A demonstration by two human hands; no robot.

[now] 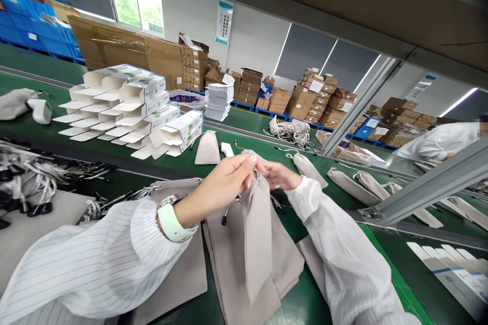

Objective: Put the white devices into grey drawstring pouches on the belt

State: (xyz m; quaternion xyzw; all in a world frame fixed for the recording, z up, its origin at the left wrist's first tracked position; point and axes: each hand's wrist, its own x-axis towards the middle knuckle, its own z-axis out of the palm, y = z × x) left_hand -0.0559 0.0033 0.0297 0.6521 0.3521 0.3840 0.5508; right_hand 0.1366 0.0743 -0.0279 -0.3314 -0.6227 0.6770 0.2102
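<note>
Both my hands meet at the gathered top of a beige drawstring pouch (258, 233), which hangs down between them. My left hand (232, 175), with a pale green watch on the wrist, pinches the pouch's neck between thumb and fingers. From the other side my right hand (280, 175) closes its fingers on the same top end; the cord there is mostly hidden. Beneath lies a stack of flat beige pouches (229, 264), with a dark cord end (224, 219) showing on it. Another flat pouch (175, 274) lies under my left forearm.
Open white boxes (125, 106) are piled beyond my left arm. A filled pouch (208, 148) and a white device (226, 150) stand on the green belt. Pouches with cords (34, 198) heap at left. A metal post (358, 106) slants at right; a person (442, 142) works beyond.
</note>
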